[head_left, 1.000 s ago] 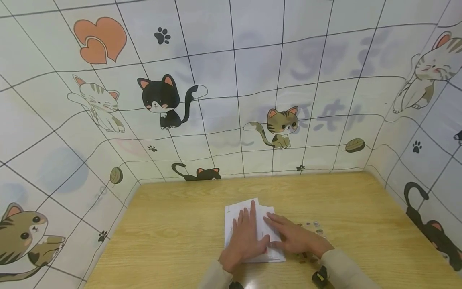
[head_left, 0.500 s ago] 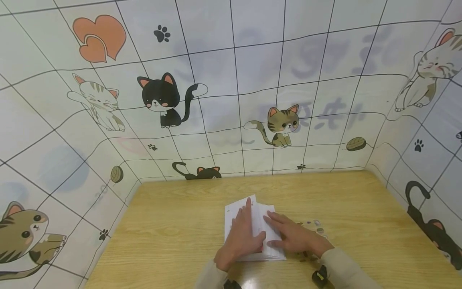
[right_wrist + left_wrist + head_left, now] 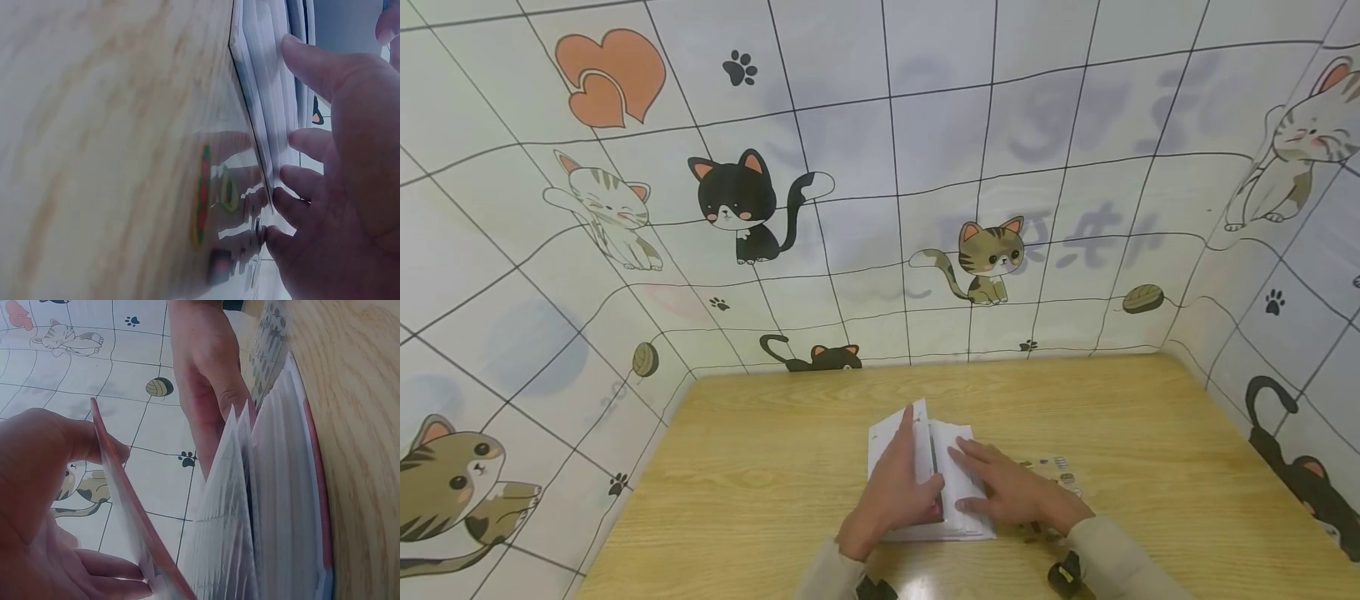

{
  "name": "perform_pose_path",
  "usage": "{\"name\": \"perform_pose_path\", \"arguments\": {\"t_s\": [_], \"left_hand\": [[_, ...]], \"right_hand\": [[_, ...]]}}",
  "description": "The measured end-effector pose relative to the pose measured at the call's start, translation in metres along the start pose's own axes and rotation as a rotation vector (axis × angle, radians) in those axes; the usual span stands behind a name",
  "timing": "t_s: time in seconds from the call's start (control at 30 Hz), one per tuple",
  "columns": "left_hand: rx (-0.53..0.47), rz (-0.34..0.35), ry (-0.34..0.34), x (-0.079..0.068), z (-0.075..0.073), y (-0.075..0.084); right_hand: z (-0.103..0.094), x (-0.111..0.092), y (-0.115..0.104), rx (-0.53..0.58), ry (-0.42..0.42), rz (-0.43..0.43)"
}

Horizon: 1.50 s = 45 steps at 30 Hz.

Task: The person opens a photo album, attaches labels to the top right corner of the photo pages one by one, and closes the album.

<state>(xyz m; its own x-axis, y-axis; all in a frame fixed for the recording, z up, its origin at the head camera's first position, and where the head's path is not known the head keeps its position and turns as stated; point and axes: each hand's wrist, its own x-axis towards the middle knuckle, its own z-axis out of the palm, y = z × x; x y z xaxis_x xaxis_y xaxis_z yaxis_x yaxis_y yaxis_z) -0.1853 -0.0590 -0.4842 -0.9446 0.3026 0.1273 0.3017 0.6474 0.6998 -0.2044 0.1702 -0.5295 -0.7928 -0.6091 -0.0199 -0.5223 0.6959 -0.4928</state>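
Left hand (image 3: 895, 490) pinching; right hand (image 3: 1011, 486) relaxed
The left points forward, its thumb (image 3: 931, 486) and fingers (image 3: 904, 433) opposed; the right slants inward, back up, thumb parted from loosely straight fingers; both forearms (image 3: 1123, 567) angle in from the near side, wrists (image 3: 854, 537) well apart

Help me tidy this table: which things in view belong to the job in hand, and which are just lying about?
In the job:
book, held partly open

Lying about, seemingly:
printed sheet, lying beside it, partly hidden by an arm
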Motion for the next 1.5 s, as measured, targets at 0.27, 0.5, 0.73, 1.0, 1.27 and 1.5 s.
{"name": "perform_pose_path", "arguments": {"t_s": [0.27, 0.5, 0.73, 1.0, 1.27, 1.5], "left_hand": [[0.01, -0.033, 0.006, -0.002, -0.006, 0.002], [-0.024, -0.059, 0.014, -0.006, -0.016, 0.004], [-0.085, -0.102, 0.05, -0.011, -0.027, 0.004], [-0.279, -0.123, 0.065, -0.02, -0.046, -0.001], [-0.404, -0.079, 0.09, -0.03, -0.064, -0.014], [-0.365, -0.12, 0.156, -0.035, -0.084, -0.031]], "right_hand": [[0.001, 0.001, -0.001, 0.017, -0.017, 0.021], [0.001, 0.002, -0.001, 0.01, -0.009, 0.014], [0.0, 0.001, -0.002, 0.039, 0.007, -0.027], [0.0, 0.0, -0.001, 0.03, 0.006, -0.026], [0.0, 0.001, -0.001, 0.008, 0.006, -0.028], [-0.001, 0.001, -0.005, 0.008, 0.004, -0.03]]}}
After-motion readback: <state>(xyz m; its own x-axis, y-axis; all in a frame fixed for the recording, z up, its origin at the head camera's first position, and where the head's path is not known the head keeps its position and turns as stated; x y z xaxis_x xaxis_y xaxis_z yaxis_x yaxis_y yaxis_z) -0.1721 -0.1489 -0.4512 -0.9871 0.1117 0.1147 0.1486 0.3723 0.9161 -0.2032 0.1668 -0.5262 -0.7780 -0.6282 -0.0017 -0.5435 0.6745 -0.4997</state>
